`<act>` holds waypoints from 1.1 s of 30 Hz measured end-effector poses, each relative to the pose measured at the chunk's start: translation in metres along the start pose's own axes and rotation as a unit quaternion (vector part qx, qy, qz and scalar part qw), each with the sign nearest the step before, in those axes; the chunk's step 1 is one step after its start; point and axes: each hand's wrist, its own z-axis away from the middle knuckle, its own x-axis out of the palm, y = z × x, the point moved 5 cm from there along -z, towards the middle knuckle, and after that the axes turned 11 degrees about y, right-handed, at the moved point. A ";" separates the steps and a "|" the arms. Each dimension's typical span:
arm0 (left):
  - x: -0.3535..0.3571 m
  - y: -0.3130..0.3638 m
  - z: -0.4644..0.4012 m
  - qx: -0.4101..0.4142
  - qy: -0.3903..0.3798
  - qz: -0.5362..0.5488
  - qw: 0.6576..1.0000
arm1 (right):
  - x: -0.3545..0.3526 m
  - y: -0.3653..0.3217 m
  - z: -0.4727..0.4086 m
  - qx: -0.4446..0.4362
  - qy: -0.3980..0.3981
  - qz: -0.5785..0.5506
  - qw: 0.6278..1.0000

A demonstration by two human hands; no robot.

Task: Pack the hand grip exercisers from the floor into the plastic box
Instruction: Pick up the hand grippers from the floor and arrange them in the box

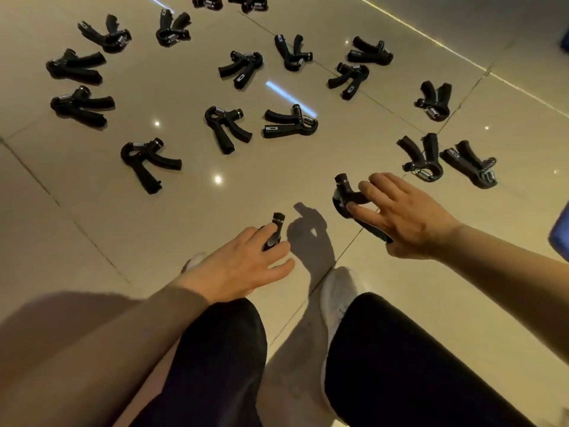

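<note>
Left hand (243, 266) fingers curled round one gripper (272, 231), right hand (400, 217) pinching another (348, 197), both low over the floor (92, 226). Many grippers, e.g. (147, 163), lie scattered ahead. Box not clearly in view; most packing looks left.

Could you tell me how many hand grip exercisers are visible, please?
18 black hand grip exercisers: one in the left hand, one in the right hand, two at the top edge, four on the floor left, five centre, five right. More may be off-frame.
</note>
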 end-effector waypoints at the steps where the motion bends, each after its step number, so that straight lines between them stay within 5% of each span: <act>1: -0.017 0.008 -0.008 0.020 0.009 -0.014 1.000 | -0.016 0.000 0.017 0.002 0.006 0.007 1.000; 19: -0.331 0.194 -0.094 0.097 0.154 -0.008 0.983 | -0.299 -0.042 0.354 0.197 0.040 0.037 0.979; 28: -0.391 0.297 -0.168 0.153 0.240 -0.023 0.958 | -0.356 -0.068 0.478 0.245 0.032 0.058 0.967; 33: -0.365 0.350 -0.207 0.192 0.200 0.013 0.961 | -0.326 -0.075 0.536 0.288 0.031 0.008 0.957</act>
